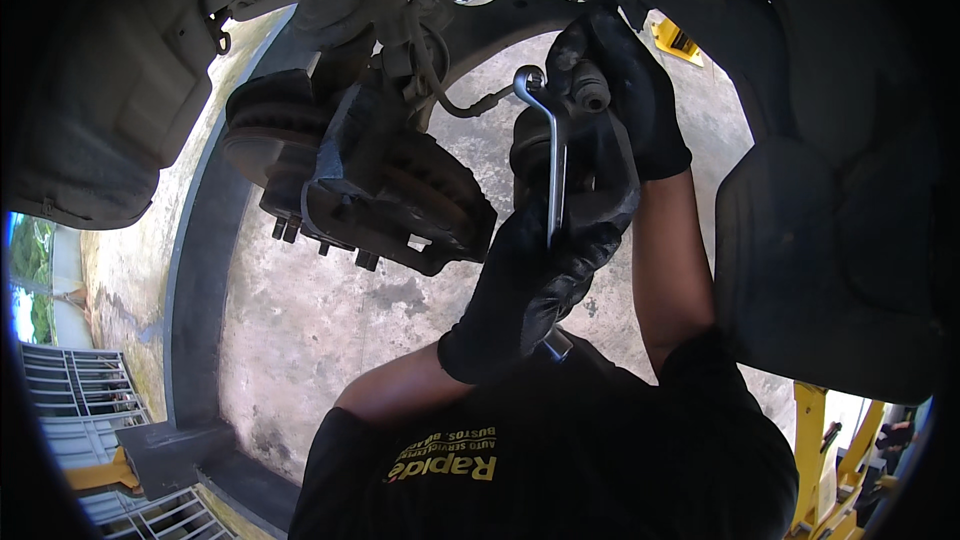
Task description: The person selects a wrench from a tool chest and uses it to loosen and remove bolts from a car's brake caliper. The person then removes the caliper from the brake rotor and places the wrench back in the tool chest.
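My left hand (535,285), in a black glove, is closed round the shaft of a chrome combination wrench (558,160). The wrench's ring end sits at a bolt by the end of a black brake hose (435,80), and its other end shows below my palm. Whether the ring is fully seated cannot be told. Right behind the wrench is a dark brake caliper (620,165), off the disc. My right hand (635,90), also black-gloved, is wrapped round the caliper's upper right side; its fingertips are partly hidden.
A rusty brake disc (430,175) with its caliper bracket (330,170) hangs at left. A curved suspension arm (515,10) crosses above. Dark wheel-arch liners flank both sides. Yellow lift parts (815,450) stand at lower right, and a stained concrete floor (300,320) lies below.
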### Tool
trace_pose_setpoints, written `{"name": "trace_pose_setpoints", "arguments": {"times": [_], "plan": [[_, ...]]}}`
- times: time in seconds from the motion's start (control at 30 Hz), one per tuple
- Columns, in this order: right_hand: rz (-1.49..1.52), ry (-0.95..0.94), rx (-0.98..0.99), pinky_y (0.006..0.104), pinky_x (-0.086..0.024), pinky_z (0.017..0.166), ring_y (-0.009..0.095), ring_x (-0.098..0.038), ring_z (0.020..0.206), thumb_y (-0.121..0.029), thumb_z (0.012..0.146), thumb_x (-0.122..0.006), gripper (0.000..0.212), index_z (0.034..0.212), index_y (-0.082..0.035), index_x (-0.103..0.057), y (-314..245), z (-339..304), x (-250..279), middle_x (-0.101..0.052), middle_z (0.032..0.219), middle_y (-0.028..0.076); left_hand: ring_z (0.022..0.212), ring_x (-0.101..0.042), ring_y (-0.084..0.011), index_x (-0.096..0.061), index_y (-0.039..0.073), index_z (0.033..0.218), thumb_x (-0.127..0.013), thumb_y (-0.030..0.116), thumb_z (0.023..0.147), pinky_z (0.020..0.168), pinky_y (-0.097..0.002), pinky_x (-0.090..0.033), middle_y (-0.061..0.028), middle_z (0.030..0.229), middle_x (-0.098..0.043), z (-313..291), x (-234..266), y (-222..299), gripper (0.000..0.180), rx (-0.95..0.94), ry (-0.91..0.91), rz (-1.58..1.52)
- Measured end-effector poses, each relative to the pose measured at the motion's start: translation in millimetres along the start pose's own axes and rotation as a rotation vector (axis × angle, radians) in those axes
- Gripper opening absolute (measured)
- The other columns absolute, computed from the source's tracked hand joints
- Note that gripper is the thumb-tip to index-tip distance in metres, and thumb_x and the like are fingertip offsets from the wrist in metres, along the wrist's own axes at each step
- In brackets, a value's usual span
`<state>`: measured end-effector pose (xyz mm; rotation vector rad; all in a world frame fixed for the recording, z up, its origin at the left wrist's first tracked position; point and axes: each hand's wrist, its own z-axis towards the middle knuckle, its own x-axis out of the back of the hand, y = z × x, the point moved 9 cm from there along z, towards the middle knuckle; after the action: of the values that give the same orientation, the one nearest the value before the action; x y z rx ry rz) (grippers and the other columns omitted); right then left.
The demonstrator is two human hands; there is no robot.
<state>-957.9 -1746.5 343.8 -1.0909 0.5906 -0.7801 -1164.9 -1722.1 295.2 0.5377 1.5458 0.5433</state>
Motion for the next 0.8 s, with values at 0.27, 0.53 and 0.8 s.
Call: {"name": "trace_pose_setpoints", "arguments": {"times": [0.27,0.53,0.8], "plan": [[0.376,-0.132,-0.011,0.0437,-0.027,0.124,0.028,-0.031,0.153,-0.034,0.104,-0.055,0.072,0.162,-0.006,-0.024,50.7,-111.8,-16.5,-0.032,0.165,0.014,0.054,-0.046,-0.0029,-0.059,0.009,0.134,-0.064,0.003,0.095,0.046,-0.0187,-0.031,0.0003,0.088,-0.064,16.3,3.4,13.4,0.04,-0.024,0.187,0.074],[0.362,0.191,-0.303,0.0342,-0.043,0.11,0.021,-0.051,0.132,-0.024,0.097,-0.072,0.072,0.155,-0.005,-0.033,149.3,-168.6,-9.2,-0.05,0.143,0.011,0.062,-0.047,-0.0045,-0.063,0.013,0.122,-0.064,0.012,0.098,0.054,-0.0211,-0.036,0.0036,0.082,-0.056,53.0,-6.0,-8.2,0.025,-0.044,0.071,-0.045],[0.312,0.298,-0.074,0.0291,-0.054,0.075,0.009,-0.063,0.083,-0.016,0.094,-0.065,0.016,0.106,-0.006,-0.067,159.8,-60.5,34.0,-0.066,0.092,-0.001,0.054,-0.044,-0.0042,-0.055,0.01,0.124,-0.057,0.01,0.104,0.05,-0.0214,-0.038,0.0008,0.078,-0.055,81.9,-38.4,6.2,0.021,-0.148,-0.031,-0.021]]}}
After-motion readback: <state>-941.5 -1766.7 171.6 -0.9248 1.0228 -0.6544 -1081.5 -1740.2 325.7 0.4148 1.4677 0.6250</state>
